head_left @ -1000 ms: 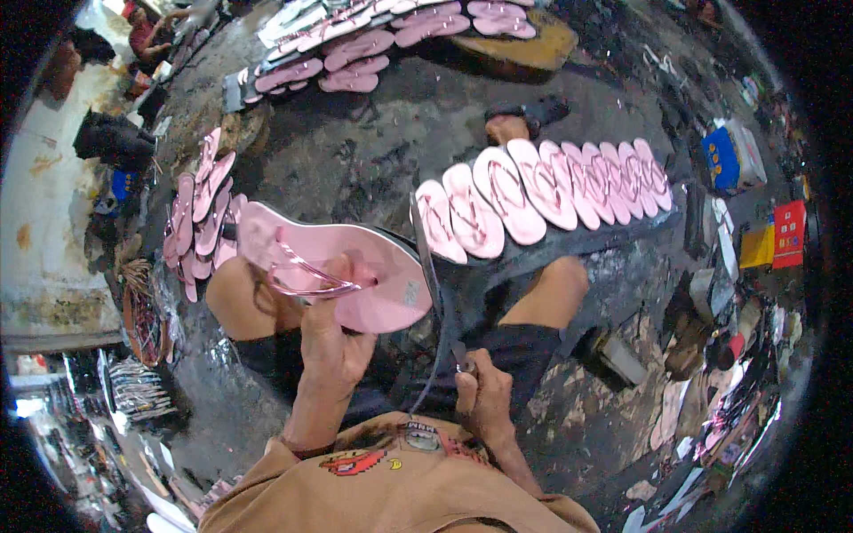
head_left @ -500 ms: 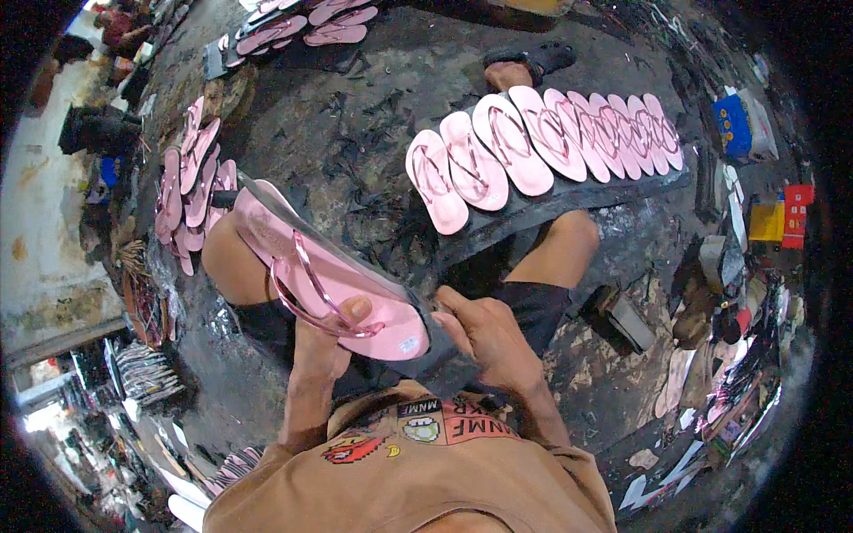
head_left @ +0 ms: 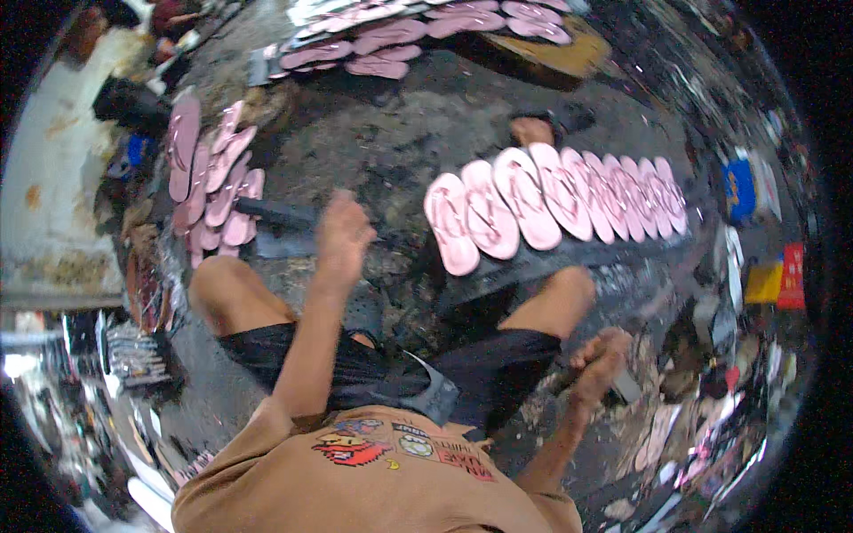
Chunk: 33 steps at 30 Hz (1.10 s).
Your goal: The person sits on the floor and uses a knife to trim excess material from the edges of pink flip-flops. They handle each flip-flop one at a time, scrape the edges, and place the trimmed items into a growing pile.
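Observation:
My left hand [head_left: 345, 233] is raised over the floor beyond my left knee, blurred by motion, with its fingers apart and nothing seen in it. To its left lies a pile of pink flip-flops [head_left: 233, 182]; one pink flip-flop [head_left: 184, 147] shows at the pile's far left side. My right hand [head_left: 606, 351] is low beside my right knee, near a grey block [head_left: 625, 387]; its fingers look bent but are smeared. Ahead of my right knee, pink flip-flops [head_left: 538, 204] with shiny straps stand leaning in a row along a dark bench [head_left: 498, 277].
More pink flip-flops [head_left: 386, 37] lie at the far edge, beside a yellowish board [head_left: 555, 58]. A grey strip [head_left: 431, 391] rests on my lap. On the right are a blue box [head_left: 739, 188] and a red box [head_left: 793, 275]. Another person's foot [head_left: 533, 131] is behind the row.
The pink flip-flop has left my hands. My left hand has swung forward, and my right hand has moved right, down beside the grey block. The view has shifted.

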{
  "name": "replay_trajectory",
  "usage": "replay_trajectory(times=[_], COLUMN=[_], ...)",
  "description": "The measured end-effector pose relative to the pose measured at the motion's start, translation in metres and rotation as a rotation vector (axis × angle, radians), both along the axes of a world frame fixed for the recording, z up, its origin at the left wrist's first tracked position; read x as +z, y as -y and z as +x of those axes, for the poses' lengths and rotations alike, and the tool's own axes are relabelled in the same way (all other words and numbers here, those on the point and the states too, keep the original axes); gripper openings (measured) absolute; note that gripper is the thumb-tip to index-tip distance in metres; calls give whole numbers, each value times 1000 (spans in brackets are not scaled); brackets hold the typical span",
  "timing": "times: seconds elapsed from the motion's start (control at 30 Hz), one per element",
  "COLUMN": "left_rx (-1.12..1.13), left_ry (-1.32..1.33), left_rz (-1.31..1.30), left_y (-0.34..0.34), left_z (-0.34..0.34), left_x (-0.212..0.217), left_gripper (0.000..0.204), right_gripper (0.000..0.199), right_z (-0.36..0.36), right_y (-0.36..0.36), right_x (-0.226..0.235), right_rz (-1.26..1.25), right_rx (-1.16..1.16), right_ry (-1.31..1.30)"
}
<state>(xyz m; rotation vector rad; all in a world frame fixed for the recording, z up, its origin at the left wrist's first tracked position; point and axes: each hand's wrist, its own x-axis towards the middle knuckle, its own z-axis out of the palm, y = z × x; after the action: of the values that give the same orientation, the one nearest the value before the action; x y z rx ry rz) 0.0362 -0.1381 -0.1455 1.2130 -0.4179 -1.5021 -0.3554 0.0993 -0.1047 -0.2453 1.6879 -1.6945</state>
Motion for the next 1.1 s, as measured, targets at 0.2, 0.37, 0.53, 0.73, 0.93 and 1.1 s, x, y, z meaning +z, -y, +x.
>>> replay_trajectory(times=[0.2,0.37,0.53,0.73,0.93,1.1], left_rx=[-496,-377,-398,-460,-447,-384], left_ry=[466,597,320,476,625,470], left_rz=[253,179,169,296,114,133], left_y=[-21,-10,28,28,2,7], left_z=[-142,-170,-111,-93,-98,-102], left_x=[-117,-83,21,44,50,41], left_gripper=[114,62,56,72,51,42], right_gripper=[25,27,37,39,51,51], right_z=[75,92,113,144,134,137], right_y=[13,19,-12,13,80,93], right_x=[15,1,34,6,-1,-17], right_rz=[46,82,243,265,270,264], right_rx=[191,407,788,845,923,922], right_ry=[-76,-135,-358,-311,-393,-335])
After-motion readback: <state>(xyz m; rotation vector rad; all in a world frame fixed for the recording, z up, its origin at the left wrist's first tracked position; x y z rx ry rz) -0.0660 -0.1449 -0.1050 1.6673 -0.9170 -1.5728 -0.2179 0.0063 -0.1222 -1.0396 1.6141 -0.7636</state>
